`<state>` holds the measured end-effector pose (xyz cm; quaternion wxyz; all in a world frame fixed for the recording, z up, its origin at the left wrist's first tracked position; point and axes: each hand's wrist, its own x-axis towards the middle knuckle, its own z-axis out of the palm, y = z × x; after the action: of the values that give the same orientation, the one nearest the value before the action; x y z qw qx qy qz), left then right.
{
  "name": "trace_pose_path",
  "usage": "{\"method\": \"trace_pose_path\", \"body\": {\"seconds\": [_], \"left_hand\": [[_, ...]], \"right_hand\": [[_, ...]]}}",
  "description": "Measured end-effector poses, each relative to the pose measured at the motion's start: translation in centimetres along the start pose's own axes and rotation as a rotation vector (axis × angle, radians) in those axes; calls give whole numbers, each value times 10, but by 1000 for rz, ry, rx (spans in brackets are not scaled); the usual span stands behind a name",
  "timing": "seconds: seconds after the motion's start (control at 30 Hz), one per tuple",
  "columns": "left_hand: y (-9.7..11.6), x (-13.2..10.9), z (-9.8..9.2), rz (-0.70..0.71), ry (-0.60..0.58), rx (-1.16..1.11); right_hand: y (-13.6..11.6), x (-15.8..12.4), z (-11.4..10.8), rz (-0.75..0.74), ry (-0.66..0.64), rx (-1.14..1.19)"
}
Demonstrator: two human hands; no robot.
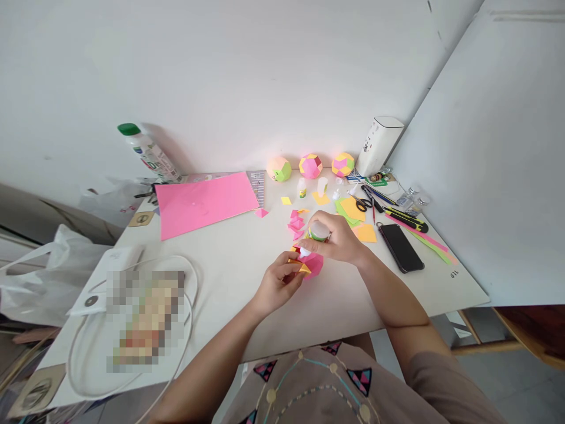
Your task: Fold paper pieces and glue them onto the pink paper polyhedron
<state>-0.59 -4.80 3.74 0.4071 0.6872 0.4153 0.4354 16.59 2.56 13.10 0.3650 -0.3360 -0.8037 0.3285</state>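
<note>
My left hand (282, 275) is closed on a partly built pink and orange folded-paper shape (313, 266) near the middle of the table. In my right hand (333, 238) is a small glue bottle (318, 230), tipped so its white nozzle points down at the paper shape. Whether the nozzle touches the paper I cannot tell. Several small pink paper pieces (295, 222) lie just beyond my hands. Three finished paper balls, one peach and green (279, 169), one mostly pink (311, 166) and one pink and yellow (343, 164), stand by the wall.
A pink sheet (205, 203) lies at the left back, near a green-capped bottle (150, 154). On the right are scissors (364, 204), sticky-note sheets (353, 208), a yellow cutter (406, 219) and a phone (401, 247). White cable (190, 306) loops at the left.
</note>
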Motion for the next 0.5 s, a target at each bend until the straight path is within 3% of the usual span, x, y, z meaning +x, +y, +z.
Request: {"method": "trace_pose_path", "body": {"seconds": [0.5], "left_hand": [[2,1,0,8,-4,12]], "right_hand": [[3,-1,-1,-59,-13,-10]]}}
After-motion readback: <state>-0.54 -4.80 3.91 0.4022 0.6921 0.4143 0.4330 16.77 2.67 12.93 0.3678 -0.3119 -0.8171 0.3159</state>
